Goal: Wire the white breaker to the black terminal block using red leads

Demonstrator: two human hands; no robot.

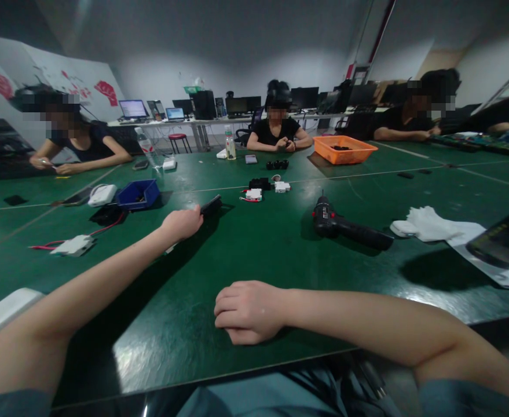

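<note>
My left hand (183,223) reaches out over the green table with its fingers closed around a small black case-like piece (211,206), which points away from me. A bit of something white shows under that wrist, too covered to name. Close to the front edge, my right hand (251,311) rests on the tabletop in a loose fist, and nothing shows in it. Beyond the hands lie white connector pieces (254,195) with red wires, next to a black block (259,183). A black cordless screwdriver (343,225) lies on its side to the right.
At left are a blue bin (138,194), a white wired part (73,245) and a water bottle (147,147). An orange basket (344,152) stands at the far right. White gloves (430,225) and a dark cylinder (504,237) lie right. Several people sit around the table.
</note>
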